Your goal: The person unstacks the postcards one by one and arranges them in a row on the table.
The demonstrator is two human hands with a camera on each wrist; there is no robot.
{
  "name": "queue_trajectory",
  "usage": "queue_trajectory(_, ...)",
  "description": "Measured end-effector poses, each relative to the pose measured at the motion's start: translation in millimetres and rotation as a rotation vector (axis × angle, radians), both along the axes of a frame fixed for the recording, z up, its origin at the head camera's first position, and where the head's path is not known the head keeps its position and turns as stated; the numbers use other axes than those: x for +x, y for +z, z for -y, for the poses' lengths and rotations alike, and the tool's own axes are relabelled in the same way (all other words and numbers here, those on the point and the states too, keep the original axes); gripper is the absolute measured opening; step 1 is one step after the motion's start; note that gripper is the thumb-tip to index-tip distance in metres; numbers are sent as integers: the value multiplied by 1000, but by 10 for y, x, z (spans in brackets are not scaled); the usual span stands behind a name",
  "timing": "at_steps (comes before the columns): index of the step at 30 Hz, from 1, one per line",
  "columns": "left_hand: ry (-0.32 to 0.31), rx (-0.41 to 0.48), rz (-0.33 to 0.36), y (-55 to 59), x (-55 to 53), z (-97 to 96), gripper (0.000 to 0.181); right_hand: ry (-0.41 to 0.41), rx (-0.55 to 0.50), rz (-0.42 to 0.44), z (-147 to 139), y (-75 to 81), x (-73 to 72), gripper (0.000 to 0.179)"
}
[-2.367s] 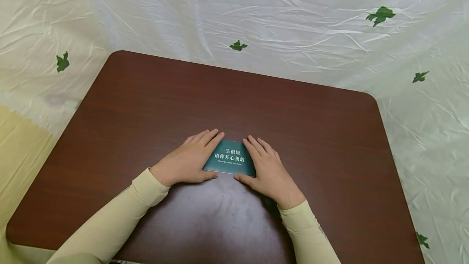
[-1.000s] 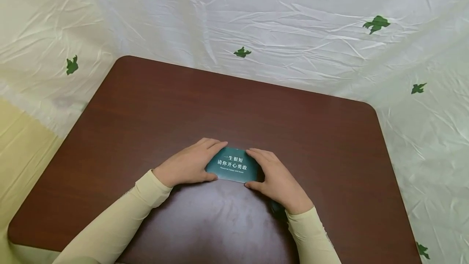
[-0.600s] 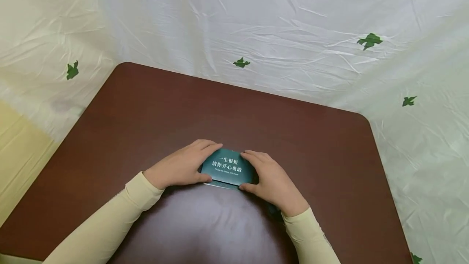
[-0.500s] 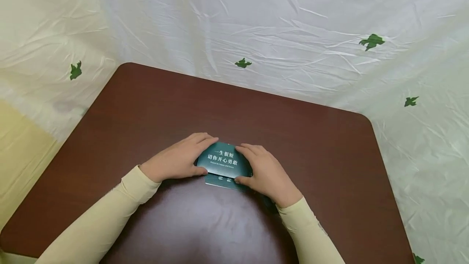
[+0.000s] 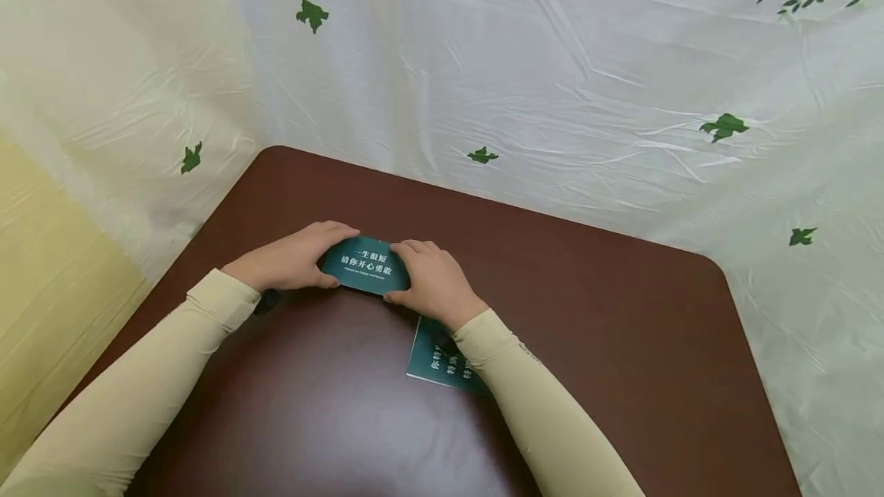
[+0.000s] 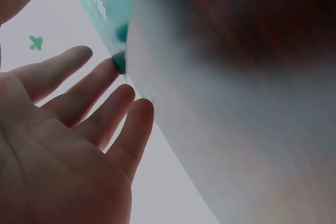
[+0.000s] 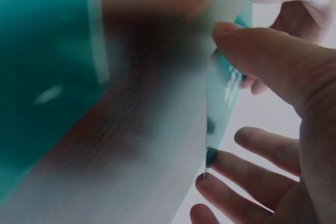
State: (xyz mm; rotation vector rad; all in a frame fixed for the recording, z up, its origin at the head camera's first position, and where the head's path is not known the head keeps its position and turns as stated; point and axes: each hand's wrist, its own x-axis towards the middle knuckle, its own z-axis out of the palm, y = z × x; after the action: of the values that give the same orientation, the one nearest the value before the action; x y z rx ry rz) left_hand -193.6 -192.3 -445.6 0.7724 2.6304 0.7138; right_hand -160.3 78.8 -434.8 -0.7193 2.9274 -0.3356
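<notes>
A small, thin green notebook (image 5: 368, 271) with white Chinese lettering is held level between both hands, just above or on the tabletop; the gap is hard to judge. My left hand (image 5: 297, 255) grips its left end, thumb on the near edge and fingers at the far edge. At the right end, my right hand (image 5: 437, 282) holds it the same way. Under the right wrist lies a second green notebook (image 5: 442, 374), partly hidden by the sleeve; its lettering runs sideways. In the right wrist view that second notebook (image 7: 42, 51) looms blurred on the left.
The brown table (image 5: 594, 313) has rounded corners and a glossy near part. White wrinkled cloth (image 5: 566, 60) printed with green leaves hangs behind and at both sides, with yellow cloth (image 5: 62, 274) at the left. A small dark object (image 5: 268, 301) shows by the left wrist.
Both hands have carried the upper notebook left and away from the body. The second notebook beneath it has come into view and stays behind on the table. The head view has tilted upward.
</notes>
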Motion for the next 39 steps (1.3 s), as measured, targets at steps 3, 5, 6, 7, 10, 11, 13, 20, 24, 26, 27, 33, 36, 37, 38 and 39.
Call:
queue_trajectory(3, 6, 22, 35, -37, -105, 174, 87, -1, -4, 34, 177, -66, -126, 84)
queue_trajectory(5, 17, 36, 42, -25, -186, 267, 86, -11, -4, 37, 285, -75, -220, 84)
queue_trajectory(6, 22, 41, 44, -9, -227, 304, 86, -16, -2, 34, 335, -73, -264, 83)
queue_trajectory(7, 29, 40, 47, 7, -270, 337, 86, -19, -3, 33, 384, -67, -308, 83)
queue_trajectory(10, 42, 25, 65, 63, -366, 425, 86, -15, 8, 31, 516, -46, -413, 84)
queue_trajectory(11, 44, 20, 74, 74, -391, 446, 86, -12, 15, 31, 551, -42, -439, 84)
queue_trajectory(13, 51, 15, 100, 84, -428, 476, 86, -10, 27, 38, 601, -36, -479, 85)
queue_trajectory(20, 78, 12, 144, 44, -535, 526, 89, -14, 66, 39, 641, -45, -575, 86)
queue_trajectory(24, 73, 17, 140, 38, -581, 525, 90, -36, 70, 35, 648, -44, -609, 86)
queue_trajectory(26, 69, 17, 141, 46, -592, 525, 91, -41, 75, 39, 655, -45, -618, 86)
queue_trajectory(27, 71, 15, 140, 48, -600, 524, 91, -42, 76, 41, 658, -45, -623, 86)
queue_trajectory(33, 89, 21, 151, 95, -642, 536, 94, -54, 31, 56, 641, -22, -649, 89)
queue_trajectory(36, 113, 26, 154, 74, -601, 540, 98, -66, -47, 96, 542, -23, -595, 93)
queue_trajectory(37, 123, 23, 143, 59, -570, 535, 99, -72, -74, 109, 489, -22, -562, 95)
queue_trajectory(38, 127, 21, 126, 45, -530, 525, 101, -77, -102, 118, 428, -20, -522, 96)
queue_trajectory(39, 134, 21, 99, 29, -481, 510, 103, -80, -123, 119, 357, -16, -477, 96)
